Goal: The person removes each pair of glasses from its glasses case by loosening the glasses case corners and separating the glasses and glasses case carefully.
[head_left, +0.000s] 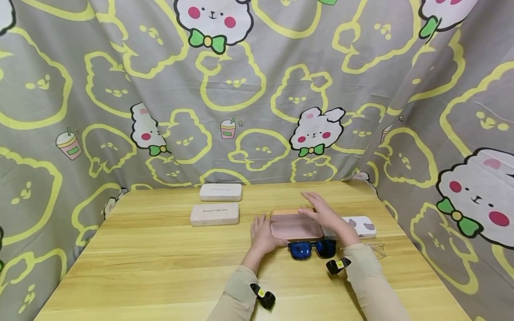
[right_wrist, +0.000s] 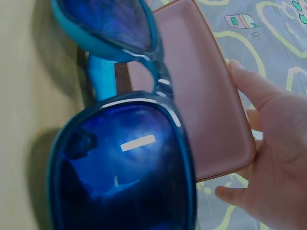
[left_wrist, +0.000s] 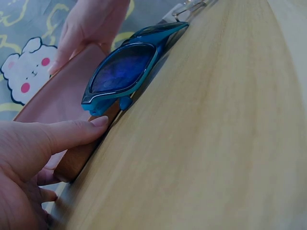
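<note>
Starting at the left, we see a grey curtain [head_left: 180, 89] printed with white bears and yellow outlines; it rises beyond the far edge of a wooden surface [head_left: 168, 267]. Left of the middle, close to that far edge, lies a white case [head_left: 221, 192]. Just nearer to us is a beige case [head_left: 214, 215] with small dark lettering.

Right of the middle, nearer the far edge than the near one, an open case [head_left: 295, 227] shows its pink lining, its lid raised. At its left end we find the left hand [head_left: 265, 236]: the grip is closed on the case's near left corner, thumb along the brown near wall, fingers round the outer side.

Directly in front of the open case, on its near side, sit sunglasses [head_left: 302, 251] with mirrored blue lenses and a dark blue frame; we cannot tell whether they touch it.

Over the far right part of the case is the right hand [head_left: 326, 217], its grip spread wide, thumb touching the lid's edge, fingers reaching behind it. Farther right lies a bear-print case [head_left: 363, 226]. Nearer us, toward the right edge, thin-framed glasses [head_left: 379, 250] are partly hidden by the right forearm.
</note>
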Demonstrator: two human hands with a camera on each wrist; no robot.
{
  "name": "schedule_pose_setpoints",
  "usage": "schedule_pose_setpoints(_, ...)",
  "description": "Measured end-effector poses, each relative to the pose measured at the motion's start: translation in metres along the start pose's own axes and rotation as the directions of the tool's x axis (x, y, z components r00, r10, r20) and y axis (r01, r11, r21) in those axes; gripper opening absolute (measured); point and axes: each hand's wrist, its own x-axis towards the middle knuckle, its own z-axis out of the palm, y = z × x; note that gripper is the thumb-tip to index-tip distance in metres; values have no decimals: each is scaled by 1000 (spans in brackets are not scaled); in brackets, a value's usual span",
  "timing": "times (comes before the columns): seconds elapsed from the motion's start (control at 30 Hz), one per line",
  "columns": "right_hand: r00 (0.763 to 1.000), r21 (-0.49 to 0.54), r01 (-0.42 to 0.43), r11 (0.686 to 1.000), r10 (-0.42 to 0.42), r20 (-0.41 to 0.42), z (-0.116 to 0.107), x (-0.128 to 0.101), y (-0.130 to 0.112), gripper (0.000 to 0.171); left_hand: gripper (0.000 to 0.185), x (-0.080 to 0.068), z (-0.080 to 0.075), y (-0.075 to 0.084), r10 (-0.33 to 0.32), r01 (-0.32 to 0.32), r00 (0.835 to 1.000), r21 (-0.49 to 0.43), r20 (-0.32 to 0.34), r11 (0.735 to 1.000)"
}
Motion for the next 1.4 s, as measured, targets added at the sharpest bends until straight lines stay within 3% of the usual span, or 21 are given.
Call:
schedule_pose_setpoints(0.07,999,-3,-10,1000,10,33,-1,0,0,75,105,1,0,-1,-2,2,1000,8,1,1000)
schedule_pose_setpoints(0.27,998,-212,31,977,-19,58,0,-5,0,73,104,1,0,-2,3,-3,1000,-2,-1,1000)
schedule_pose_setpoints(0.33,998,-230,27,973,-14,59,1,-6,1,76,103,-1,-1,-1,8,-9,1000,-22,-6,1000)
schedule_pose_setpoints(0.6,998,-197,2,980,11,67,1,-6,1,85,104,-2,-1,-1,3,-3,1000,-20,-5,1000)
schedule_pose_setpoints(0.93,999,-157,0,988,7,46,2,-5,-1,63,104,-1,0,-2,0,0,1000,16,-6,1000)
schedule_pose_setpoints(1.13,993,-61,-36,997,42,106,-1,-5,-1,59,103,0,0,-1,5,-5,1000,14,-9,1000)
schedule_pose_setpoints(1.4,981,31,-36,999,30,191,-8,-5,2,49,105,1,-6,-4,23,-25,998,43,58,999)
